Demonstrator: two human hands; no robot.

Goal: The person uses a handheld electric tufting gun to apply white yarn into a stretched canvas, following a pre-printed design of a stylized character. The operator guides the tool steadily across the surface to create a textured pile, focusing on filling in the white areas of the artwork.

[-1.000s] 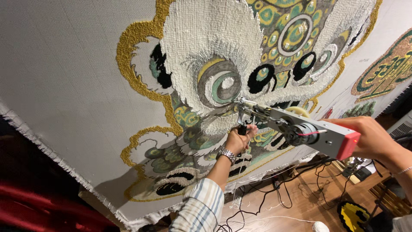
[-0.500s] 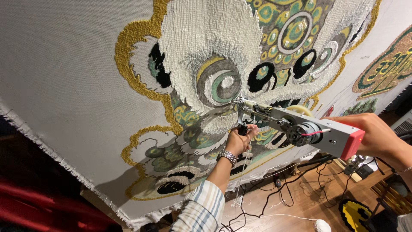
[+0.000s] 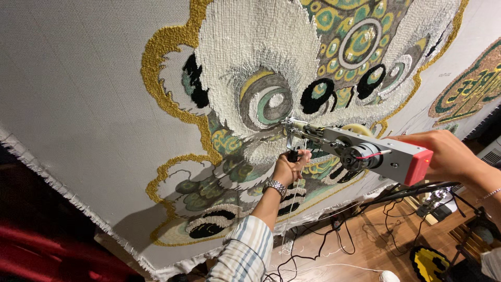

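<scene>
A grey tufting gun (image 3: 360, 150) with a red rear end has its needle tip against a large stretched cloth (image 3: 78, 83) bearing a tufted lion-like face in white, gold, green and black (image 3: 271, 78). My left hand (image 3: 289, 167), with a metal wristwatch and a striped sleeve, grips the gun's black front handle under the needle. My right hand (image 3: 443, 154) holds the gun at its rear, by the red end. Thin yarn hangs down from the gun past my left wrist.
Another tufted patch in gold and green (image 3: 469, 89) shows at the right edge of the cloth. Below lie a wooden floor (image 3: 365, 245) with black cables (image 3: 323, 235), a small yellow and black rug (image 3: 430, 261) and red fabric (image 3: 31, 256) at the lower left.
The gun and both hands have shifted slightly up and right along the cloth; the grips are unchanged.
</scene>
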